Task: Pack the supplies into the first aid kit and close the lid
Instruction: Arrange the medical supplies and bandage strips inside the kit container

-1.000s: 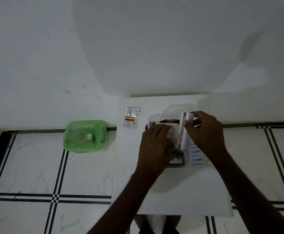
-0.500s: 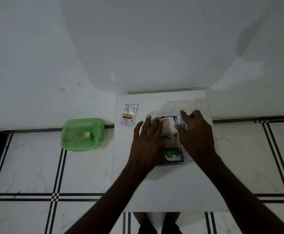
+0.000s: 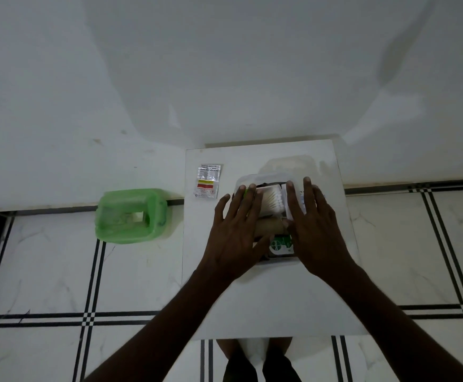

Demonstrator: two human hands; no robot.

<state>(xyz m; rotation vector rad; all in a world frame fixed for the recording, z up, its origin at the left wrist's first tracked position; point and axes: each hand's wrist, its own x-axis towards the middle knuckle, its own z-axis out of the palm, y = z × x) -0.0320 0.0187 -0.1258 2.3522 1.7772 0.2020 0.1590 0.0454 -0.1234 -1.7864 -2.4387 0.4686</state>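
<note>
Both hands, left hand and right hand, lie spread flat over the first aid kit, apparently pressing the supplies down so the green lid fits.

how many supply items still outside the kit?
1: the flat foil sachet with the red and yellow label, lying on the white tabletop left of the clear plastic kit box. Hands may hide others.

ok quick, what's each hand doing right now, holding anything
left hand: open, flat on the supplies in the clear kit box, gripping nothing
right hand: open, flat on the white carton, gripping nothing
</note>
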